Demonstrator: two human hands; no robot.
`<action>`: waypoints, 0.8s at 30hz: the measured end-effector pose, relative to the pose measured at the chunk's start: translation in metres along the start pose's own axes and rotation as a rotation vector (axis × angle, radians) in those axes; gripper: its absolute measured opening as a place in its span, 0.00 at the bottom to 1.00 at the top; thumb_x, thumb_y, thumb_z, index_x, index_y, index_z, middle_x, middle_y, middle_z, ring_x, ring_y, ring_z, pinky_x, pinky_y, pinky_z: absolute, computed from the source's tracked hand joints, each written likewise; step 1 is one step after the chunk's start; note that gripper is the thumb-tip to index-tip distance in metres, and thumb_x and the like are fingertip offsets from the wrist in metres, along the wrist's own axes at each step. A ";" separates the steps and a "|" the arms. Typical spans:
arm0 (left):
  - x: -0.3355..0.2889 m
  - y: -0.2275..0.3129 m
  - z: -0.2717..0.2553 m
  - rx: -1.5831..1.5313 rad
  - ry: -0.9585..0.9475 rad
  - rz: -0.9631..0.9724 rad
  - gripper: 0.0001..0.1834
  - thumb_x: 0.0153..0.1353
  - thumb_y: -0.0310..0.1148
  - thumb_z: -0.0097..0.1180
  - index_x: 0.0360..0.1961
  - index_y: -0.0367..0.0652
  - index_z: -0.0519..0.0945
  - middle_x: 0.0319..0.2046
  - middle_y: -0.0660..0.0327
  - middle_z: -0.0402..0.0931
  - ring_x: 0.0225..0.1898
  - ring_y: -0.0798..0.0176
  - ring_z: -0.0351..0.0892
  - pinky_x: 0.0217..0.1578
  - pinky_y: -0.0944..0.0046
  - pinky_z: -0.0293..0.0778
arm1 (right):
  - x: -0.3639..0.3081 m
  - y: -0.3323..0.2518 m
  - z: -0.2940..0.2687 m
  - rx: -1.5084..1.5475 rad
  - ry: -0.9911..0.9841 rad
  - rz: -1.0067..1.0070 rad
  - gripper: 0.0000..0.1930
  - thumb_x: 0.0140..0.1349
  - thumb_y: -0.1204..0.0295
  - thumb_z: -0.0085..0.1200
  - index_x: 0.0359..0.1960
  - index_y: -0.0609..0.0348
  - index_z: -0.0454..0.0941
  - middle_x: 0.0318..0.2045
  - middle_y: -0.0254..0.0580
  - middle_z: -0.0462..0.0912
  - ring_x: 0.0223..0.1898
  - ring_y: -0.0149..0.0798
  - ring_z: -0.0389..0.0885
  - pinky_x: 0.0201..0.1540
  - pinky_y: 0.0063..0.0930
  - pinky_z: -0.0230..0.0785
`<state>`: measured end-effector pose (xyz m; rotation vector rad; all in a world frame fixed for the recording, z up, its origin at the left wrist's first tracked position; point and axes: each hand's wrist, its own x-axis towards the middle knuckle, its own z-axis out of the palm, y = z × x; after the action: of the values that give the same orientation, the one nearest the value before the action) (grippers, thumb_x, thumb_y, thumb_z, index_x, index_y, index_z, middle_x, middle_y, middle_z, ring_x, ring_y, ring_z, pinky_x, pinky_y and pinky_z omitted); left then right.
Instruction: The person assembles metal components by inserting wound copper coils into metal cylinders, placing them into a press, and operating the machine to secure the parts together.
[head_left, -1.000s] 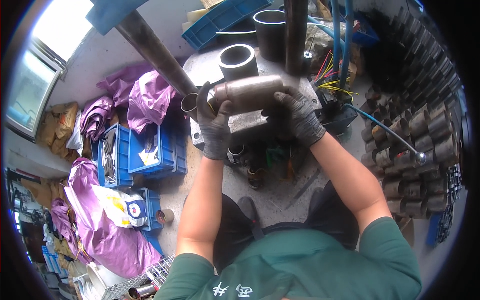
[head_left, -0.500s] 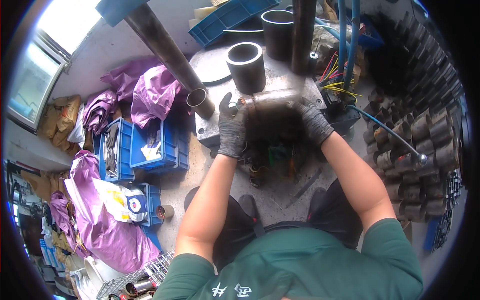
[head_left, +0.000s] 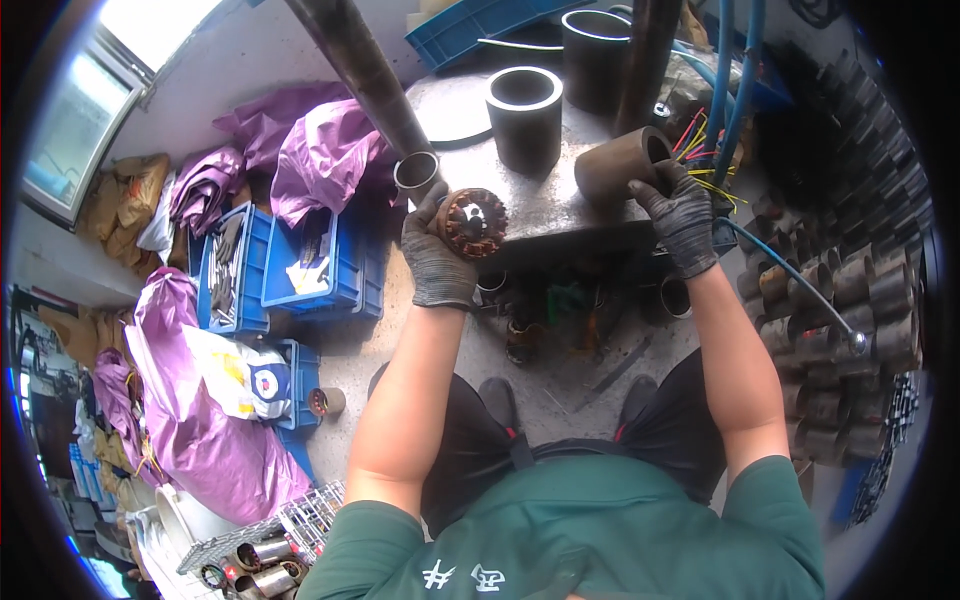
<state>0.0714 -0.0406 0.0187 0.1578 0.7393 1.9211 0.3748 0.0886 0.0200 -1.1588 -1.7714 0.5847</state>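
My left hand (head_left: 437,260), in a dark grey work glove, is closed around a round motor stator (head_left: 474,224). The stator's copper windings ring its end, with a dark hole in the middle. In my right hand (head_left: 682,218), gloved alike, is a dark metal sleeve (head_left: 608,172). The sleeve leans sideways over the metal press table (head_left: 555,205), its open end toward the right; fingers grip that rim. Stator and sleeve are well apart. Just beyond them, a thick-walled tube (head_left: 527,130) stands upright on the table, and a second tube (head_left: 597,75) stands farther back.
Steel posts (head_left: 360,75) rise at the table's left and right. Blue hoses (head_left: 727,80) and coloured wires (head_left: 700,145) lie at the right. Stacked metal sleeves (head_left: 835,300) fill the right side. Blue crates (head_left: 310,270) and purple sacking (head_left: 205,420) are at the left.
The two hands have moved apart. The stator, earlier at the left end of the sleeve, is now separate in my left hand; my right hand has carried the sleeve rightward and tilted it.
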 end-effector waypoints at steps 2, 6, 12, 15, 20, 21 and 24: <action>-0.013 0.002 0.009 0.021 -0.046 -0.061 0.26 0.64 0.45 0.53 0.59 0.43 0.77 0.52 0.50 0.81 0.55 0.50 0.83 0.58 0.45 0.81 | 0.001 -0.021 -0.014 -0.226 -0.083 -0.201 0.21 0.59 0.67 0.71 0.53 0.61 0.83 0.47 0.50 0.88 0.50 0.48 0.87 0.56 0.38 0.78; -0.028 0.003 0.022 0.076 -0.158 -0.109 0.32 0.61 0.49 0.54 0.63 0.42 0.75 0.52 0.50 0.80 0.55 0.49 0.81 0.57 0.45 0.80 | 0.010 -0.024 -0.016 -0.398 -0.104 -0.478 0.28 0.60 0.69 0.69 0.63 0.55 0.77 0.61 0.48 0.82 0.59 0.52 0.82 0.62 0.40 0.76; -0.040 0.002 0.023 0.014 -0.302 -0.182 0.38 0.59 0.47 0.58 0.66 0.34 0.70 0.50 0.45 0.80 0.51 0.46 0.83 0.57 0.45 0.81 | 0.005 -0.033 -0.016 -0.004 -0.207 -0.238 0.29 0.65 0.73 0.65 0.68 0.53 0.74 0.64 0.46 0.79 0.52 0.41 0.85 0.60 0.35 0.78; -0.041 0.001 0.025 0.032 -0.346 -0.155 0.39 0.58 0.47 0.59 0.66 0.32 0.70 0.50 0.44 0.80 0.51 0.46 0.83 0.57 0.44 0.81 | -0.009 -0.051 -0.019 0.173 -0.247 -0.136 0.22 0.67 0.75 0.64 0.62 0.55 0.78 0.54 0.42 0.85 0.45 0.31 0.84 0.54 0.30 0.79; -0.049 -0.003 0.034 0.120 -0.444 -0.088 0.42 0.59 0.50 0.59 0.68 0.32 0.68 0.49 0.44 0.80 0.51 0.48 0.84 0.55 0.49 0.82 | -0.034 -0.068 -0.012 0.446 -0.535 0.168 0.13 0.70 0.66 0.63 0.51 0.59 0.84 0.41 0.37 0.87 0.44 0.30 0.82 0.52 0.27 0.75; -0.050 -0.004 0.034 0.157 -0.459 -0.062 0.42 0.59 0.51 0.58 0.68 0.32 0.67 0.49 0.44 0.80 0.51 0.49 0.84 0.55 0.50 0.82 | -0.038 -0.070 -0.011 0.521 -0.639 0.254 0.13 0.71 0.64 0.62 0.51 0.59 0.84 0.41 0.38 0.87 0.44 0.30 0.83 0.53 0.27 0.75; -0.060 -0.005 0.036 0.305 -0.487 0.005 0.45 0.61 0.53 0.58 0.71 0.31 0.66 0.47 0.48 0.80 0.51 0.54 0.83 0.54 0.55 0.81 | -0.049 -0.080 -0.003 0.662 -0.758 0.397 0.19 0.73 0.55 0.58 0.48 0.59 0.84 0.39 0.40 0.87 0.43 0.32 0.85 0.53 0.28 0.77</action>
<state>0.1181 -0.0751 0.0578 0.7862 0.6891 1.6673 0.3476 0.0089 0.0613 -0.8498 -1.6921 1.8801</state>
